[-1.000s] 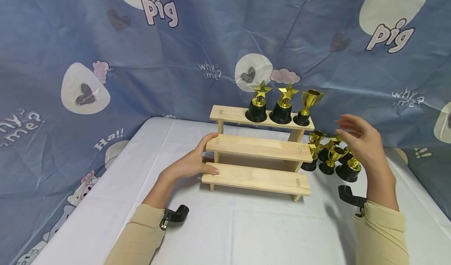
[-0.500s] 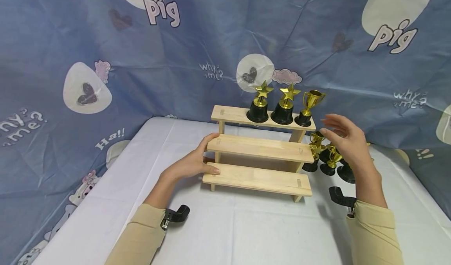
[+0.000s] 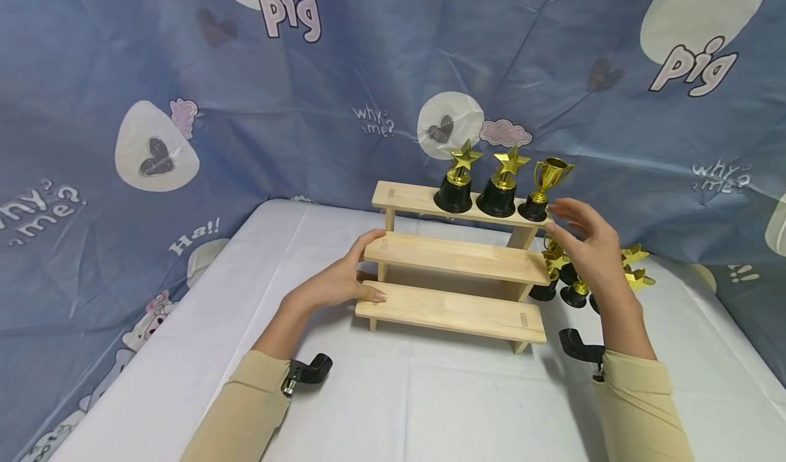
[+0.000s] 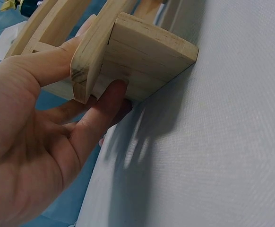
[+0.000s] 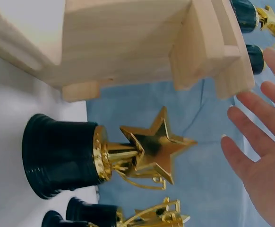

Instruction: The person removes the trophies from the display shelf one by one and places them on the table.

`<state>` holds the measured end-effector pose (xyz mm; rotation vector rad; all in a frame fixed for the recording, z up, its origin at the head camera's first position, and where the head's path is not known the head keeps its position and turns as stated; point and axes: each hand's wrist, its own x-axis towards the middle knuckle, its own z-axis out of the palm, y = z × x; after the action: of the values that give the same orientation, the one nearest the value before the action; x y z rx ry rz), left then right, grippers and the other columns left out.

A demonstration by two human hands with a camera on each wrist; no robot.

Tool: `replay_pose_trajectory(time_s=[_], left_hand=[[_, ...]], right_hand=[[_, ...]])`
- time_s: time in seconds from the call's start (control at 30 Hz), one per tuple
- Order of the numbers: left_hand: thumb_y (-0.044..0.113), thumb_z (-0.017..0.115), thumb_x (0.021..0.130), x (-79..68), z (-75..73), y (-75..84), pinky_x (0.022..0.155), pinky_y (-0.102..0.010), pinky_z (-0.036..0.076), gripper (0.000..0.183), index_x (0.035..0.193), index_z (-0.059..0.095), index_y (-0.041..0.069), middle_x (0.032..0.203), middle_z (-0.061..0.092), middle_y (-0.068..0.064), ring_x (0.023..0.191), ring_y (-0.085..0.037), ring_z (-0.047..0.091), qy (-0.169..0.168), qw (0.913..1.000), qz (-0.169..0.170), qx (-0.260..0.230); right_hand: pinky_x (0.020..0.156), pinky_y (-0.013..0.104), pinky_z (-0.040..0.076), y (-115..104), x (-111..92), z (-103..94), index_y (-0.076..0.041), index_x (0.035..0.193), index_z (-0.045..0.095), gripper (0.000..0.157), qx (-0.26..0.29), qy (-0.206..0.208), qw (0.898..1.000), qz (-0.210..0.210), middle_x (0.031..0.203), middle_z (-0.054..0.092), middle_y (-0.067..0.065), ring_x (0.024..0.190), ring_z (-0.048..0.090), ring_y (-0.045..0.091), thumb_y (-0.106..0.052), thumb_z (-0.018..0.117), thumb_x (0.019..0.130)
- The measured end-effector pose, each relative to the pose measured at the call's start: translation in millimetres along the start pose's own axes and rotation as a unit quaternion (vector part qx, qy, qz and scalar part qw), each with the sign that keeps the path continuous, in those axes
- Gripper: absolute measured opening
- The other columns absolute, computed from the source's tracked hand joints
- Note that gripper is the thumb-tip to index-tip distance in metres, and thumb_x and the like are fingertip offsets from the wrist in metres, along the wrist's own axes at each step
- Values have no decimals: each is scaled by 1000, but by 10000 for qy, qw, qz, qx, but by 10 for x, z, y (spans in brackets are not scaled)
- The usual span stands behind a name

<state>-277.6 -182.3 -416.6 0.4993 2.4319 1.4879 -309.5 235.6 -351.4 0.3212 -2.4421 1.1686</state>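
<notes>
A three-step wooden display stand (image 3: 451, 257) is set on the white cloth. My left hand (image 3: 334, 281) grips its left end, the thumb over the lowest board and fingers behind it, as the left wrist view shows. On the top step stand two gold star trophies with black bases, one at left (image 3: 454, 192) and one at right (image 3: 497, 197). A small gold cup trophy (image 3: 551, 173) stands at the step's right end. Beside its base, my right hand (image 3: 586, 247) has its fingers extended and holds nothing. In the right wrist view, fingertips are right at the top board's end.
Several more star and cup trophies stand on the cloth right of the stand, partly hidden by my right hand and forearm; a star trophy (image 5: 64, 151) is nearest in the right wrist view. A blue printed curtain (image 3: 276, 107) hangs behind the white-covered table (image 3: 467, 400).
My right hand has moved left, from over the trophies on the table to the top step's right end by the cup trophy. The left hand keeps its grip on the stand.
</notes>
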Motion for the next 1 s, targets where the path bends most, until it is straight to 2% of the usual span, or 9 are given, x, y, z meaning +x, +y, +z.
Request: replay_pose_trajectory(time_s=[0.17,0.23,0.43,0.7,0.87,1.0], left_hand=[[29,88,75,9,-4,-4,115,-66,25,115,152,7,53,168,-1,-3,155,-35,3,35,9999,-43,108],[29,88,75,10,-4,-2,114,-65,26,114,151,7,55,168,-1,-2,155,-35,4,34,9999,-69,100],[25,88,76,11,1,3,112,-62,33,116,153,6,51,167,-1,-2,154,-37,9,11,10000,-56,24],[28,88,75,2,-1,15,114,-65,28,113,146,7,63,168,-2,0,154,-37,6,38,9999,-112,74],[29,88,75,2,-3,18,115,-66,25,113,148,7,59,168,-2,0,155,-36,3,42,9999,-70,110],[28,88,75,2,0,18,114,-65,28,114,150,7,58,168,-2,0,154,-37,6,35,10000,-66,35]], right_hand=[[116,50,33,-38,14,88,-17,145,50,53,91,39,9999,-67,144,54,13,136,46,34,-33,65,97],[117,49,32,-54,22,125,-17,146,49,53,221,78,9997,-117,145,53,13,138,45,34,-31,65,97],[117,48,32,-65,36,203,-14,147,47,54,451,237,9982,-310,147,51,14,139,45,32,-23,65,97],[117,46,32,-52,32,235,-12,148,45,55,494,265,9978,-352,149,48,13,140,43,32,-21,64,98],[117,46,31,-70,32,235,-17,148,45,54,518,252,9977,-367,150,48,11,141,43,31,-20,65,97],[118,45,31,-76,39,244,-16,146,46,53,524,244,9975,-395,150,47,10,142,42,30,-19,66,97]])
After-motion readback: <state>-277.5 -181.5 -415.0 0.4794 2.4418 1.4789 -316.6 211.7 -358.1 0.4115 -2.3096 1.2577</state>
